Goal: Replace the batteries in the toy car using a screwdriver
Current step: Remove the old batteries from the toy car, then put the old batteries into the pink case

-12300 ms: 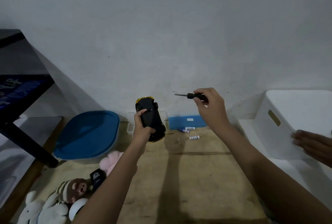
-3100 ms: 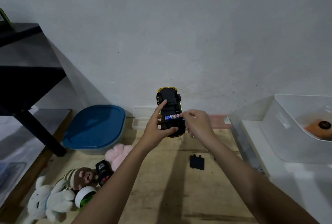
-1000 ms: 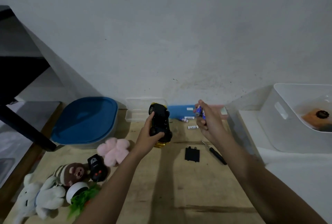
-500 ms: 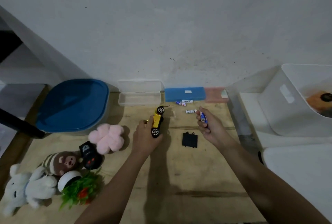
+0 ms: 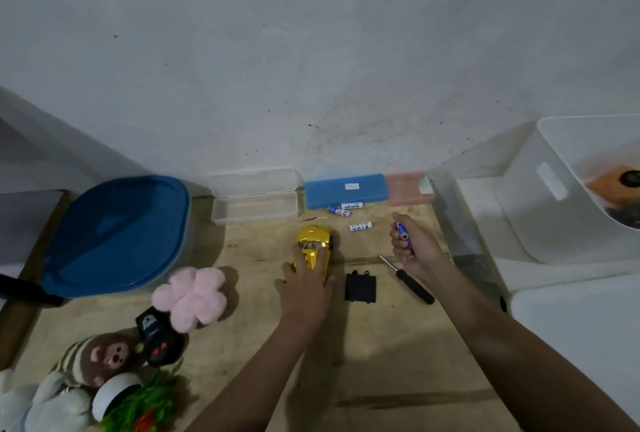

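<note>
The yellow toy car (image 5: 312,241) stands on its wheels on the wooden table (image 5: 381,355), and my left hand (image 5: 304,288) rests on its rear half, fingers over the roof. My right hand (image 5: 414,249) hovers to the right, closed around a blue battery (image 5: 402,232) that sticks out at the top of the fist. The black battery cover (image 5: 360,288) lies flat between my hands. A screwdriver (image 5: 408,281) with a black handle lies just below my right hand. Three loose batteries (image 5: 360,226) lie near the blue case.
A blue case (image 5: 346,191), a clear open box (image 5: 254,204) and a pink case (image 5: 408,189) line the wall. A blue-lidded tub (image 5: 116,234), a pink plush (image 5: 190,293), a black remote (image 5: 157,336) and soft toys (image 5: 100,359) sit left. White bins (image 5: 561,196) stand right.
My left hand has turned the car from its side onto its wheels and set it on the table. My right hand still holds the blue battery, slightly further right.
</note>
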Action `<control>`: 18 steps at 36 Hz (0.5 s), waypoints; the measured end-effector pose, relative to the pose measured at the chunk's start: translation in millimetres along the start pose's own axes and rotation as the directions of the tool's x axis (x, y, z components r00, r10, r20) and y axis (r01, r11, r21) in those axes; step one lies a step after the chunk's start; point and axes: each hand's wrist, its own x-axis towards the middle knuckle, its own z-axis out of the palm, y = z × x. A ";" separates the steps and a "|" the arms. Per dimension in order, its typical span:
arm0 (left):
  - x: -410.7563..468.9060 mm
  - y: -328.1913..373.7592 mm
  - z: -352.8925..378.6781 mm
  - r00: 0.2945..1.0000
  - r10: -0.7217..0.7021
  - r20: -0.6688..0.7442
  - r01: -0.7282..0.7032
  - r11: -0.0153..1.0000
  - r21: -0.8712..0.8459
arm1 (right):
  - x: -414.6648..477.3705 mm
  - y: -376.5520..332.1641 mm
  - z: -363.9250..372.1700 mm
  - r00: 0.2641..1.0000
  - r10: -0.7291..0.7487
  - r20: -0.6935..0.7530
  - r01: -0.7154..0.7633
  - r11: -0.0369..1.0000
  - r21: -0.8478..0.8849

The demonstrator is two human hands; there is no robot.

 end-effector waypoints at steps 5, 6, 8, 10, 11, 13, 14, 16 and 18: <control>4.5 1.2 10.0 0.994 -0.081 0.066 0.071 0.987 0.141 | 21.3 -9.6 -15.2 0.996 0.008 -0.089 -0.006 1.000 0.027; 5.6 1.7 8.7 0.989 -0.106 0.102 0.088 0.983 0.162 | 26.5 -11.2 -18.5 0.994 0.021 -0.105 -0.017 0.999 0.043; 6.2 2.9 6.9 0.988 -0.102 0.118 0.084 0.984 0.155 | 38.2 -13.5 -23.5 0.990 0.035 -0.138 -0.023 0.996 0.091; 10.9 5.0 12.8 0.996 -0.079 0.049 0.073 0.991 0.112 | 49.9 -14.1 -27.8 0.985 0.017 -0.175 0.011 0.987 0.158; 13.3 6.6 10.5 0.997 -0.073 0.038 0.070 0.996 0.062 | 54.5 -14.7 -30.0 0.984 0.002 -0.177 0.032 0.982 0.186; 18.7 11.8 3.8 0.999 -0.008 -0.049 0.005 0.997 -0.074 | 64.2 -15.4 -36.1 0.991 -0.039 -0.132 0.065 0.976 0.206; 22.3 16.0 0.5 0.995 0.032 -0.096 -0.046 0.988 -0.145 | 68.7 -15.8 -39.3 0.993 -0.055 -0.106 0.075 0.976 0.204; 35.9 26.2 -5.7 0.983 0.119 -0.142 -0.151 0.961 -0.234 | 74.8 -17.2 -45.1 0.993 -0.049 -0.107 0.072 0.973 0.218; 52.8 40.6 -12.9 0.968 0.193 -0.162 -0.236 0.919 -0.316 | 81.3 -19.1 -49.4 0.987 -0.042 -0.154 0.066 0.987 0.148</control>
